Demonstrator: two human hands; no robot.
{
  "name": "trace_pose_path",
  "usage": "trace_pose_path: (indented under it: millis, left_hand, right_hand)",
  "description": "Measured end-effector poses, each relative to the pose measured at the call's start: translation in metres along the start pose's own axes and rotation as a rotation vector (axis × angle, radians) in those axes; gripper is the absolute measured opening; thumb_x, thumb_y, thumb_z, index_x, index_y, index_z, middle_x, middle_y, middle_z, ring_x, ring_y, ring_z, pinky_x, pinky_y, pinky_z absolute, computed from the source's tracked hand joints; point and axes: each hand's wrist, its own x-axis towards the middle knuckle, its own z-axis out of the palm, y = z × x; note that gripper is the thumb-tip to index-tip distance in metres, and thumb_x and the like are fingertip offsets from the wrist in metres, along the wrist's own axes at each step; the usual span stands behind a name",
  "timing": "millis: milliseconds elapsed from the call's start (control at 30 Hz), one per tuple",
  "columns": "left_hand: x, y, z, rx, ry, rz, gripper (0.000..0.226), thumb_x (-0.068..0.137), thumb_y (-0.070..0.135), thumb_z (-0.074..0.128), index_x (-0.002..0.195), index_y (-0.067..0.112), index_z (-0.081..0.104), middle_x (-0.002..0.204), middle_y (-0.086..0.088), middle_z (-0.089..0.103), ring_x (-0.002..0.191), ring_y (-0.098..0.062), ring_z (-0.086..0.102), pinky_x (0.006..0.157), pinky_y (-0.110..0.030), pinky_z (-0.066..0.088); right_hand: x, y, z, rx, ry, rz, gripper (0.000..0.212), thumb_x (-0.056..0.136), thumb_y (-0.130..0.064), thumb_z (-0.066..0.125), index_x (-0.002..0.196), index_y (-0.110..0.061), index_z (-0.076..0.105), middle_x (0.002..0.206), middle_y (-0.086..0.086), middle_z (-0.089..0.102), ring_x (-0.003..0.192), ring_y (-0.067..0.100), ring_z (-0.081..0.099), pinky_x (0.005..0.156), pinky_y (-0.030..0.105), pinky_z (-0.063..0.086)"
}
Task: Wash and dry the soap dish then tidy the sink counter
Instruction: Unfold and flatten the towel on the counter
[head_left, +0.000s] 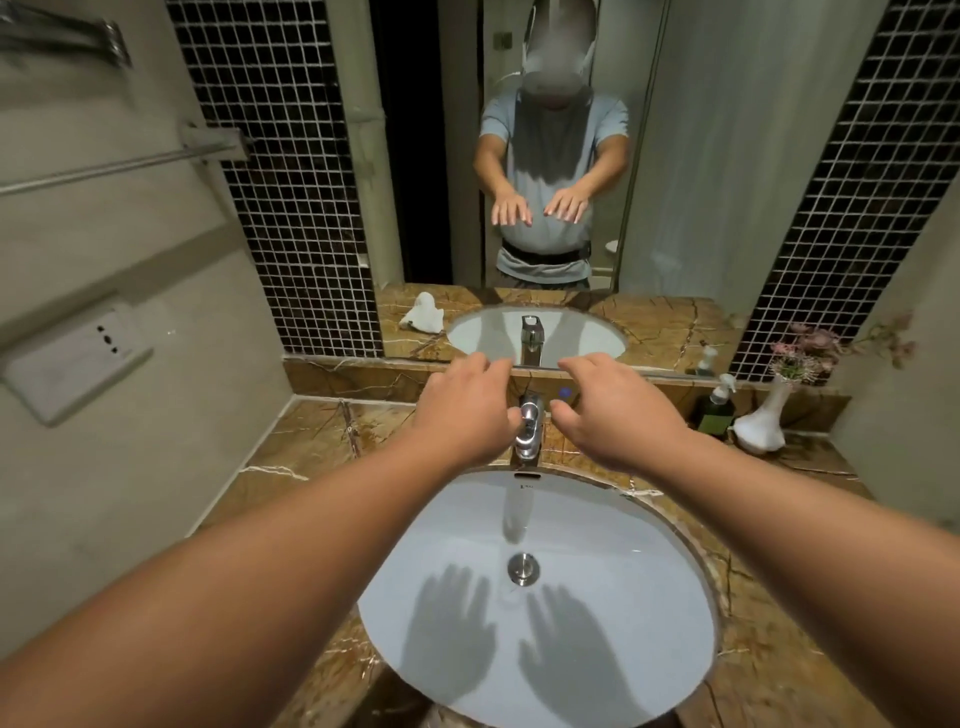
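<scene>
My left hand (470, 415) and right hand (610, 415) hover palm-down, fingers loose, holding nothing, either side of the chrome tap (529, 428); the white oval basin (447, 545) lies below them; soap dish unseen.

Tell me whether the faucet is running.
Off, as far as shows: no stream falls from the faucet into the sink basin, which looks dry around the drain.
</scene>
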Motion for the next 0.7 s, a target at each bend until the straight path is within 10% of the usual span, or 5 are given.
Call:
trace_pose_path:
  millis: [700]
  left_hand:
    - [-0.126,-0.231,0.069,0.032,-0.388,-0.426,0.055,0.086,0.035,0.05,0.138,0.024,0.039,0.136,-0.007,0.047,0.122,-0.028,0.046,0.092,-0.041,0.041]
  right_hand:
    - [0.017,-0.14,0.169,0.151,-0.366,-0.116,0.051,0.091,-0.036,0.05,0.138,-0.016,0.044,0.14,0.009,0.049,0.124,0.028,0.047,0.097,0.038,0.041]
